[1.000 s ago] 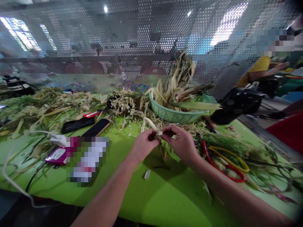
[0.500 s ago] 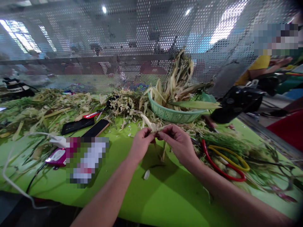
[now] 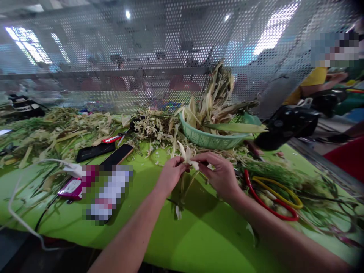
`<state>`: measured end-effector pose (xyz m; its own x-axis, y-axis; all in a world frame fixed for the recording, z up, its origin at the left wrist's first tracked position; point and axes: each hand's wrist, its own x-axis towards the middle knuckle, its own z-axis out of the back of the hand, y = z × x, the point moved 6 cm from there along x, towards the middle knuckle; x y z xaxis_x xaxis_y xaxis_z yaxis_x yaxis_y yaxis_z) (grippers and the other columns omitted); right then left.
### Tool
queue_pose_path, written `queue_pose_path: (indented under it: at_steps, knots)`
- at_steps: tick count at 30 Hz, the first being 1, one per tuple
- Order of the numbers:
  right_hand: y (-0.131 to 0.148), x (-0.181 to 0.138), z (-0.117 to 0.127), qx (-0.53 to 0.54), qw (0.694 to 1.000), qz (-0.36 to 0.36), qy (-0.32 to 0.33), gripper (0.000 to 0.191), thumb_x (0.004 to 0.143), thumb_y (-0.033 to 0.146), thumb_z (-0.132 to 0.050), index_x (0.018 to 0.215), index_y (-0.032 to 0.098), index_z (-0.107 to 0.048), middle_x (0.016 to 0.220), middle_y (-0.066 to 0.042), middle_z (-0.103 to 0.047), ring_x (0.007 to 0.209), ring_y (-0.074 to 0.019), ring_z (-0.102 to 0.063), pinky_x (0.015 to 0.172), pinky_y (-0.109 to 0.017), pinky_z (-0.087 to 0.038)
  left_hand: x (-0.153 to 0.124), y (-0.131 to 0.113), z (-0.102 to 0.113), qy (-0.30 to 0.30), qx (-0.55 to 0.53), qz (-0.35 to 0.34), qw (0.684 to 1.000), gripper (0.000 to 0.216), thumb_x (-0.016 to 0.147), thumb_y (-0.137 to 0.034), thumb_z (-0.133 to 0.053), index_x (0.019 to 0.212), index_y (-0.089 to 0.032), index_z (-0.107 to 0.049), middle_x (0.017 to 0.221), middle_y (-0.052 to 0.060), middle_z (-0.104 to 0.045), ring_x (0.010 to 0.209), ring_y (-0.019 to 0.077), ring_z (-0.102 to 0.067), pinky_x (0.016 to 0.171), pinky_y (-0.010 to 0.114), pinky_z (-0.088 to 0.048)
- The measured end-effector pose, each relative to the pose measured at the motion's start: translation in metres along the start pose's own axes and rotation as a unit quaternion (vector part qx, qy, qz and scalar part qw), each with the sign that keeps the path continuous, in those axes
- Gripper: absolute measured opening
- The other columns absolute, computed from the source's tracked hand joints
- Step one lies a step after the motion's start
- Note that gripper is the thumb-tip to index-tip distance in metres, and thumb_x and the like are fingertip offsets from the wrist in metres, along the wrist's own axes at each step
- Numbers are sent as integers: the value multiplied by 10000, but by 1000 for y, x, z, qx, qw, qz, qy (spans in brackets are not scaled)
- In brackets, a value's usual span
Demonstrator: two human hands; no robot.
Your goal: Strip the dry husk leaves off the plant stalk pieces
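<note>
Between my two hands, over the green tabletop, is a small flower-like bundle of pale corn husk point(image 3: 187, 153), with thin strips hanging below it. My left hand point(image 3: 172, 172) pinches the bundle at its base. The thumb and fingertips of my right hand point(image 3: 218, 172) are closed on a pale husk piece at the bundle's right side. A small white husk scrap point(image 3: 178, 212) lies on the table below my hands. Just behind them stands a green plastic basket point(image 3: 210, 140) heaped with dried corn husks point(image 3: 217, 94).
Red-and-yellow-handled scissors point(image 3: 273, 197) lie at right among green stalks. To the left are phones point(image 3: 118, 156), a purple power bank point(image 3: 72, 187) with a white cable, and a red cutter point(image 3: 112, 139). Husk scraps point(image 3: 71, 127) cover the back, before a perforated metal screen point(image 3: 142, 49). A co-worker's yellow sleeve point(image 3: 314, 77) shows at right.
The bundle's pale petals now stand more spread and upright. My right hand has shifted slightly right, away from my left. The view has moved slightly.
</note>
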<state>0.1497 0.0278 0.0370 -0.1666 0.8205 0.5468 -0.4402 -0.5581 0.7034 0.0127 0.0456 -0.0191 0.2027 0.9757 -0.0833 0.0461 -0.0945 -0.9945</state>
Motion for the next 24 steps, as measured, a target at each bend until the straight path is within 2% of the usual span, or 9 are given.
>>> queue_pose_path:
  at_steps: [2,4,6,9,12,15,18,21,24]
  knots:
    - [11,-1,-2,-35,997,64,31,125,844,227,-604,885,244,-721,898,-46,-699,842,-195,-649,786,-328,-508,1,-2,1,3,57,-32,998,183,767,-322,-601,796,-150,-660,719,18,-610,677,131,-518,640,244,-356]
    - [16,-2,-5,-52,992,95,62,143,859,221,-587,906,255,-718,957,-49,-700,886,-199,-650,816,-332,-508,-1,-5,0,8,108,-59,992,144,763,-278,-594,803,-162,-668,762,28,-633,715,151,-532,671,261,-368]
    - [15,-1,-6,-62,991,91,73,148,869,222,-571,915,255,-708,964,-49,-698,886,-201,-647,810,-334,-508,-4,-10,-1,6,149,-77,986,129,765,-257,-582,814,-179,-673,794,33,-649,731,165,-535,682,275,-371]
    - [7,1,-2,-68,996,45,39,114,858,245,-580,876,235,-692,869,-50,-686,796,-199,-636,724,-327,-506,-10,-16,-4,1,179,-89,980,149,790,-285,-558,797,-193,-675,789,37,-649,725,176,-527,680,290,-374]
    - [-3,2,1,-50,999,-2,10,88,821,293,-632,824,217,-675,794,-43,-666,719,-192,-617,656,-317,-492,-13,-19,-8,8,158,-100,982,148,799,-285,-554,788,-186,-663,834,51,-644,752,176,-527,695,290,-376]
    - [-8,3,1,-27,999,-32,5,110,804,314,-658,820,205,-658,774,-34,-658,709,-185,-610,648,-309,-485,-15,-16,-11,25,109,-81,990,140,806,-299,-558,845,-187,-634,817,40,-608,694,149,-498,633,265,-356]
    - [-4,2,2,-45,999,-17,-2,49,809,253,-651,813,206,-660,768,-28,-649,709,-175,-600,655,-302,-476,-16,-15,-14,39,83,-68,993,211,847,-379,-518,864,-190,-612,762,24,-561,654,135,-459,592,255,-331]
    - [3,1,2,-55,998,8,7,67,824,192,-616,820,213,-680,799,-32,-653,738,-175,-600,689,-307,-476,-17,-20,-14,37,88,-98,991,305,889,-442,-443,805,-191,-594,765,28,-550,690,141,-458,620,259,-337]
    - [1,0,-1,1,999,-22,24,85,833,237,-619,866,216,-694,847,-44,-665,789,-187,-610,732,-325,-484,-16,-22,-11,25,67,-100,992,346,901,-467,-411,769,-195,-581,733,25,-539,669,140,-453,631,261,-341]
